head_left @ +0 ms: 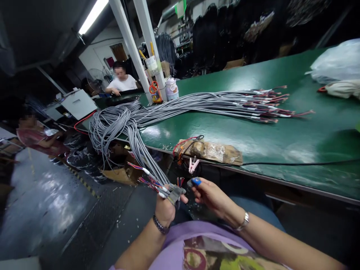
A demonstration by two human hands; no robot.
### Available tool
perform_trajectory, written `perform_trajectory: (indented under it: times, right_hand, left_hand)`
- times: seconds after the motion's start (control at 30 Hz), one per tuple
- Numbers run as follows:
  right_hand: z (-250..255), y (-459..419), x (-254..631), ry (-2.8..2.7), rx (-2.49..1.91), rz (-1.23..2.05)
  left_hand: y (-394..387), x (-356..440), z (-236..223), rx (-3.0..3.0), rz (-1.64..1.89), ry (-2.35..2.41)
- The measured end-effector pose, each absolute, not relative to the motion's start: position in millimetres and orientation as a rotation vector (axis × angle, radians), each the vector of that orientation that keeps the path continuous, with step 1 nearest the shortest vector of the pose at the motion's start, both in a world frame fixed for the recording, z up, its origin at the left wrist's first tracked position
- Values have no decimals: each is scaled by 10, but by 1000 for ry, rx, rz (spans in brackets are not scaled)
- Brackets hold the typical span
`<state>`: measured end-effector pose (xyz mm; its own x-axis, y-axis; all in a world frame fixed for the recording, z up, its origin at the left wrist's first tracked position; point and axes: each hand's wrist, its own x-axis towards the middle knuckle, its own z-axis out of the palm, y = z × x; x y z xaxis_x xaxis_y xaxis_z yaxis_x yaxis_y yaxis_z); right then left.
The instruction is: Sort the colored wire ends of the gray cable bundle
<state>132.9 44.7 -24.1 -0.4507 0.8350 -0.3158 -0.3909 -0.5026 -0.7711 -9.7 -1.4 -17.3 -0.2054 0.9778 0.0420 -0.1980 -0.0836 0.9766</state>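
Note:
A thick bundle of grey cables (202,103) lies across the green table (295,138), its far ends showing red and white wires. Part of the bundle droops off the table's left edge toward my lap. My left hand (165,208) is closed round the end of one grey cable (174,193), whose short coloured wires stick up from my fingers. Several more cable ends hang just left of it. My right hand (210,195) is closed in a pinch beside those wires, with a blue cap on the fingertip (196,181).
A taped brown block with red wires and a pink clip (209,150) sits at the table's near edge. White plastic bags (337,67) lie at the far right. Two white posts (140,48) stand by a cup and bottle. Two other people sit at the left.

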Motion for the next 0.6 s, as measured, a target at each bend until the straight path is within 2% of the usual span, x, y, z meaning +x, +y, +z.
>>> perform_trajectory:
  times: [0.27,0.43,0.6]
  right_hand:
    - [-17,392,1341,-1357,-904,1852]
    - [-4,392,1347,-1295,-860,1926]
    - [-11,351,1355,-1238,-870,1862]
  left_hand:
    - [-80,-77,-75,1333,1307,1341]
    - [-97,-52,-77,1342,1305,1340]
    - [-42,-64,-261,1143,1478,1376]
